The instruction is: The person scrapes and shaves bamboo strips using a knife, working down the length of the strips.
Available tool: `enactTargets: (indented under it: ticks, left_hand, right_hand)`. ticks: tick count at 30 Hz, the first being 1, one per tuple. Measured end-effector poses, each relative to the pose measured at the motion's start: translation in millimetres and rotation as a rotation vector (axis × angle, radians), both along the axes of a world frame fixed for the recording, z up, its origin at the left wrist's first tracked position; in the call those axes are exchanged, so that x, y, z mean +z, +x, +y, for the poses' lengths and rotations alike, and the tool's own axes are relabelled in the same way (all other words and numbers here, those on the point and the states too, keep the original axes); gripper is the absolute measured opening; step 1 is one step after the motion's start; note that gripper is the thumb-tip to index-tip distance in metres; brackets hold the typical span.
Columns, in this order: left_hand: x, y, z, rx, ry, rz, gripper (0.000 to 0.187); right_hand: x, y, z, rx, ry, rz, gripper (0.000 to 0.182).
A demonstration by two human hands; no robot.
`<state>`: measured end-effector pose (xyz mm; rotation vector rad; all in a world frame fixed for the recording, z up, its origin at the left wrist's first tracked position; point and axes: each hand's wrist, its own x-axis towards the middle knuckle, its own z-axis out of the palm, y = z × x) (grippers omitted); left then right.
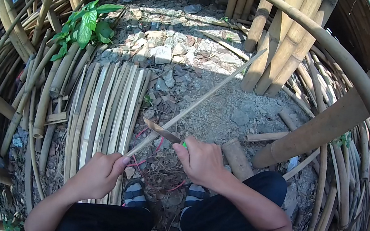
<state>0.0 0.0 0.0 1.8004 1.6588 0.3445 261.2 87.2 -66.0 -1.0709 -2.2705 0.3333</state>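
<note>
My left hand (98, 174) is closed around the near end of a long, thin bamboo strip (211, 92). The strip slants up and away to the right, its far end near the upright bamboo poles. In my right hand (201, 160) is a knife (162, 131) with a brown-grey blade and a bit of green at the handle. Its blade crosses the strip a short way above my left hand, pointing left. Most of the handle is hidden inside my right fist.
A row of split bamboo strips (106, 111) lies on the ground at left, beside a green-leaved plant (86, 24). Thick bamboo poles (285, 39) stand ahead at right, and a large slanted pole (322, 122) rises nearer. A short bamboo piece (238, 157) lies by my knee.
</note>
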Motion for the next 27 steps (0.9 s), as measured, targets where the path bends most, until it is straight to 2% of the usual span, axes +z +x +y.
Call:
enactTargets:
  ticks: [6,9,15,17,19,22,27]
  left_hand:
    - [7,2,-1,-0.009,-0.004,-0.034,0.050]
    - [5,1,0,0.011,0.042,-0.071,0.050]
    - [4,1,-1,0.033,0.018,-0.061,0.051]
    - [2,2,-3,-0.001,0.007,-0.032,0.051]
    - [5,2,-5,0.007,0.001,-0.025,0.051]
    - [1,-3,-7,0.021,0.015,-0.017,0.051]
    - [4,-1,-6,0.031,0.011,-0.023,0.051]
  right_hand:
    - [2,3,16,0.022,0.170,0.061,0.043]
    - [9,13,27,-0.093,0.180,-0.032,0.043]
    - [6,-3,11,-0.097,0.052,0.008,0.044]
    - [7,-11,-5,0.019,0.103,0.013,0.046]
    - [11,-2,4,0.004,0.098,-0.023,0.047]
    - [12,27,40,-0.246,0.032,-0.066,0.049]
    - [10,21,33,-0.219,0.030,-0.040,0.047]
